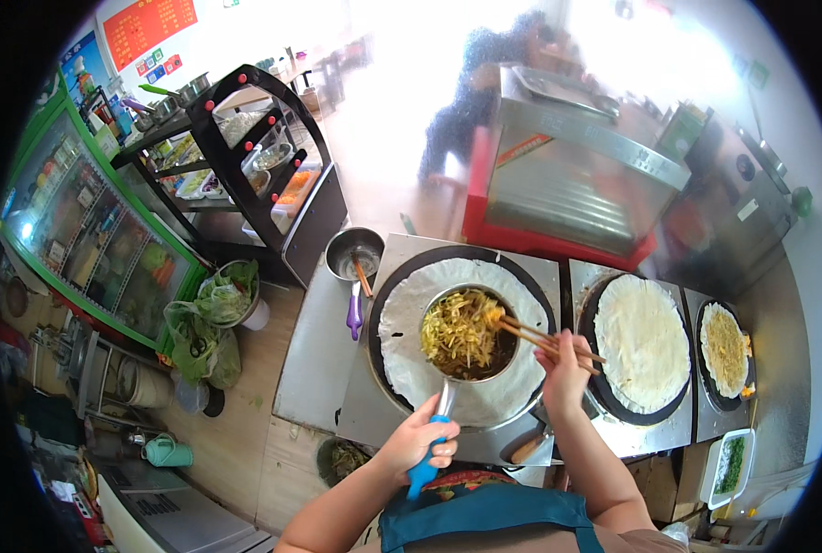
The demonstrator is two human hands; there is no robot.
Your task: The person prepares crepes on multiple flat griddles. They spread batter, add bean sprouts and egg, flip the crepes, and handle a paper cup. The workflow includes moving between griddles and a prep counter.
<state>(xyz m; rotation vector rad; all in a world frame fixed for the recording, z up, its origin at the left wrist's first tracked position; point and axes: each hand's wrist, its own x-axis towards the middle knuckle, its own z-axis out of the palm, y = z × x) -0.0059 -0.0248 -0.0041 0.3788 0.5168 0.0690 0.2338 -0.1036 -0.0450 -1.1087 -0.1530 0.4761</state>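
My left hand point(421, 439) grips the blue handle point(433, 453) of a steel saucepan point(452, 377). The pan is above a thin pale flatbread point(400, 332) spread over a round black griddle point(378, 345); I cannot tell if they touch. Inside the pan are shredded yellowish vegetables point(459, 328) in dark liquid. With my right hand point(564, 366) I hold a pair of wooden chopsticks point(542, 340), their tips in the vegetables at the pan's right side. A wooden-handled tool point(530, 449) lies below my right wrist.
A second griddle point(587, 332) bears another flatbread point(642, 342); a third flatbread point(724, 349) has filling spread over it. A purple-handled pot point(354, 252) with chopsticks stands left. A tray of chopped greens point(731, 464) is at lower right. Behind the griddles stands a red-based display case point(570, 186).
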